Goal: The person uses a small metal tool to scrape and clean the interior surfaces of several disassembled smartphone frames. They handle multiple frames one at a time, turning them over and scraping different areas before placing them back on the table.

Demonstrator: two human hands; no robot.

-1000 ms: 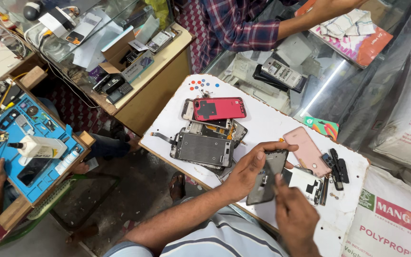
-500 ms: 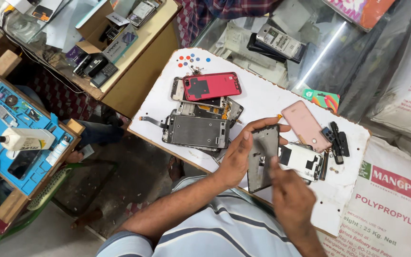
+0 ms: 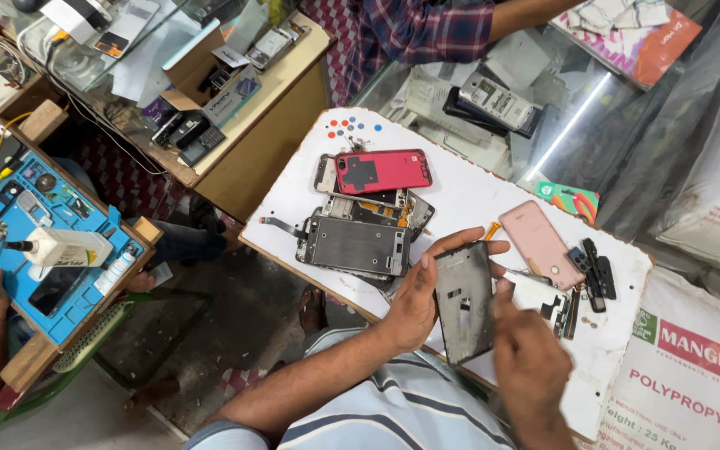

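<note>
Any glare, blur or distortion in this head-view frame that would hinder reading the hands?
Head view: even light, soft shadows; a bright glare streak on the glass counter; the right hand is motion-smeared, the left hand and the grey phone frame it holds stay sharp; edges bow slightly from the wide lens.

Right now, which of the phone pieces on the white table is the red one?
The red phone back lies at the top of the pile on the white table. The pink phone back lies apart to the right, and the grey metal frame sits below the red one.
</note>
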